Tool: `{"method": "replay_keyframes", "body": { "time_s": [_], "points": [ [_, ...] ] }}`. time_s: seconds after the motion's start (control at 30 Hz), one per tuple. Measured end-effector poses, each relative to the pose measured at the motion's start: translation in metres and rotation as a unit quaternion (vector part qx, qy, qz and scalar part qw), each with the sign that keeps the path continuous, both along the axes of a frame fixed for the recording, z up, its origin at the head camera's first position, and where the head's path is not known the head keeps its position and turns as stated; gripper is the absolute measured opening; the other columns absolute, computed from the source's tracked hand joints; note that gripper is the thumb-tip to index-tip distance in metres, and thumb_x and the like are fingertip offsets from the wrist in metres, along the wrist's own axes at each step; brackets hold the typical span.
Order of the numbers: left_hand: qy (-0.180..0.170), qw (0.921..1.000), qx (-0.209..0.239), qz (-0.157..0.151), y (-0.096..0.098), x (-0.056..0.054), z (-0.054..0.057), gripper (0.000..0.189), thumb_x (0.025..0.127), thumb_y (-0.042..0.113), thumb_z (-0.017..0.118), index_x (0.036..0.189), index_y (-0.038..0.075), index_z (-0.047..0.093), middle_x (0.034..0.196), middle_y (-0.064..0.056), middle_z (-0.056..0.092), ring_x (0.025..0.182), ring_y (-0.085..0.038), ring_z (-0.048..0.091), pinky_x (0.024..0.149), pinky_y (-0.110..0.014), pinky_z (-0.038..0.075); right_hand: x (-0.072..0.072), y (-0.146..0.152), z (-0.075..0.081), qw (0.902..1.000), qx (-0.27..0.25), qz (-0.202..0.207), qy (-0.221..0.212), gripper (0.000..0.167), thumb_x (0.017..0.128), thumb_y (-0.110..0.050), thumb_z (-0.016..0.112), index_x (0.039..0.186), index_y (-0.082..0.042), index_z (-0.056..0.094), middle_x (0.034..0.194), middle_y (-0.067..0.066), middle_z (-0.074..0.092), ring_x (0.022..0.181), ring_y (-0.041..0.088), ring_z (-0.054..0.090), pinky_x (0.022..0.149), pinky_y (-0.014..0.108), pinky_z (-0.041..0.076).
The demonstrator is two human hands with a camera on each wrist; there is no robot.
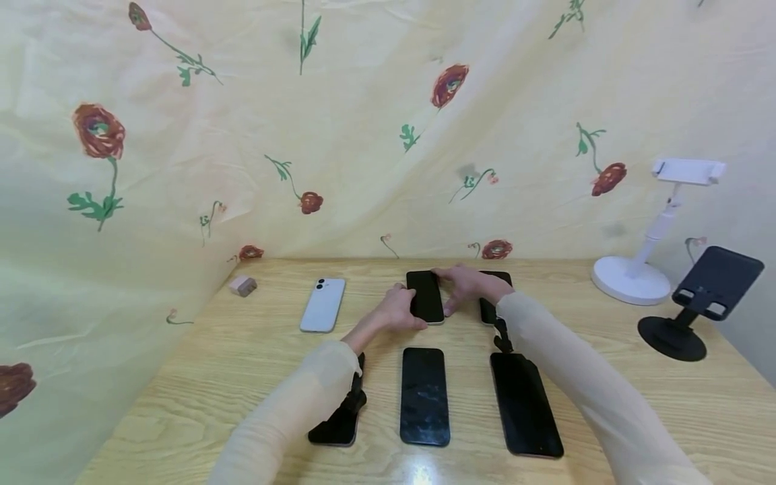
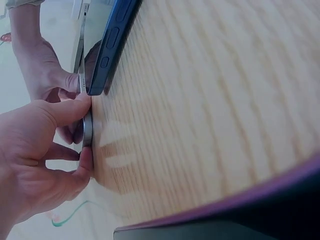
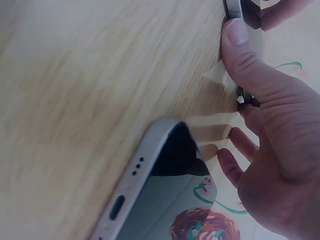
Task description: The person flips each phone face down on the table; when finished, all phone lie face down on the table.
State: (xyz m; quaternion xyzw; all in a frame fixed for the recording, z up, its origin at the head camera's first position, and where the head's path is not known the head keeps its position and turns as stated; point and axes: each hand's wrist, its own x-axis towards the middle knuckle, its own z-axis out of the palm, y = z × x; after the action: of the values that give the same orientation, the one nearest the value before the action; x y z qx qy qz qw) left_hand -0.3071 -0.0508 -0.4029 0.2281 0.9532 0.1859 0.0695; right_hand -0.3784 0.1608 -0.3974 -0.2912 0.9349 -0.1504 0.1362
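Observation:
A black-screened smartphone [image 1: 427,298] lies face up in the middle of the back row, with both hands at its edges. My left hand [image 1: 400,308] holds its left side, one finger on the long edge and another digit at the near corner. The right hand [image 1: 465,286] grips the opposite side, thumb low on the edge and index finger near the far corner. In the left wrist view, left fingertips [image 2: 86,159] touch the phone's thin metal edge [image 2: 88,127]. Seen from the right wrist, the right thumb [image 3: 237,32] presses that edge, while the other fingers curl loosely.
A white phone [image 1: 323,305] lies back up at left. Another phone [image 1: 488,311] is partly under the right wrist. Nearer lie three dark phones, including one in the middle [image 1: 424,397]. A white stand [image 1: 633,279], a black stand [image 1: 673,337] and a small block [image 1: 243,286] flank them.

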Motion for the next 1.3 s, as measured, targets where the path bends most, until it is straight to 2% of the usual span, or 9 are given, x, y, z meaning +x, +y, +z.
{"method": "replay_keyframes", "body": {
  "time_s": [0.17,0.3,0.43,0.6,0.83,1.3],
  "points": [
    [0.012,0.9999,0.001,-0.004,0.003,0.000,-0.002,0.072,0.085,0.031,0.080,0.139,-0.009,0.051,0.129,-0.024,0.053,0.118,-0.032,0.050,0.100,-0.038,0.043,0.001,0.004,-0.002,0.9997,-0.024,0.007,0.009,0.104,0.072,-0.026,0.093,0.153,0.004,0.034,0.150,0.027,0.041,0.137,0.049,0.033,0.109,0.057,0.030],
    [0.016,0.9998,0.014,-0.001,0.003,0.001,-0.004,0.071,0.083,0.028,0.082,0.136,-0.009,0.054,0.126,-0.023,0.054,0.115,-0.032,0.050,0.099,-0.038,0.043,0.003,0.005,-0.002,0.9994,-0.035,0.005,-0.001,0.102,0.074,-0.025,0.091,0.153,0.003,0.033,0.151,0.026,0.039,0.139,0.045,0.032,0.111,0.056,0.028],
    [0.010,0.9996,0.024,0.000,0.003,0.001,-0.004,0.072,0.084,0.027,0.082,0.139,-0.008,0.052,0.128,-0.023,0.053,0.116,-0.032,0.049,0.099,-0.039,0.042,0.005,0.006,-0.001,0.9994,-0.034,0.010,0.001,0.102,0.075,-0.026,0.090,0.153,0.005,0.032,0.152,0.026,0.038,0.139,0.044,0.033,0.111,0.055,0.029],
    [0.002,0.9999,0.017,-0.002,0.004,-0.002,-0.003,0.074,0.087,0.029,0.079,0.143,-0.007,0.047,0.134,-0.023,0.050,0.121,-0.033,0.048,0.102,-0.038,0.041,0.004,0.008,0.000,0.9990,-0.039,0.020,0.008,0.103,0.076,-0.028,0.090,0.153,0.008,0.031,0.151,0.028,0.038,0.138,0.043,0.035,0.110,0.054,0.031],
    [-0.004,0.9999,0.015,-0.007,0.003,-0.003,-0.004,0.074,0.088,0.029,0.077,0.144,-0.007,0.046,0.138,-0.024,0.050,0.126,-0.033,0.046,0.105,-0.038,0.039,0.008,0.011,0.001,0.9982,-0.057,0.019,-0.003,0.104,0.077,-0.028,0.089,0.153,0.009,0.028,0.152,0.030,0.035,0.139,0.045,0.033,0.110,0.056,0.030],
    [-0.025,0.9981,0.053,-0.020,-0.006,-0.002,0.001,0.073,0.087,0.023,0.075,0.145,-0.008,0.044,0.139,-0.025,0.049,0.125,-0.032,0.049,0.105,-0.037,0.040,0.010,0.010,0.010,0.9933,-0.103,0.023,-0.046,0.104,0.083,-0.026,0.084,0.155,0.008,0.018,0.155,0.033,0.024,0.140,0.049,0.026,0.110,0.058,0.028]
  ]
}}
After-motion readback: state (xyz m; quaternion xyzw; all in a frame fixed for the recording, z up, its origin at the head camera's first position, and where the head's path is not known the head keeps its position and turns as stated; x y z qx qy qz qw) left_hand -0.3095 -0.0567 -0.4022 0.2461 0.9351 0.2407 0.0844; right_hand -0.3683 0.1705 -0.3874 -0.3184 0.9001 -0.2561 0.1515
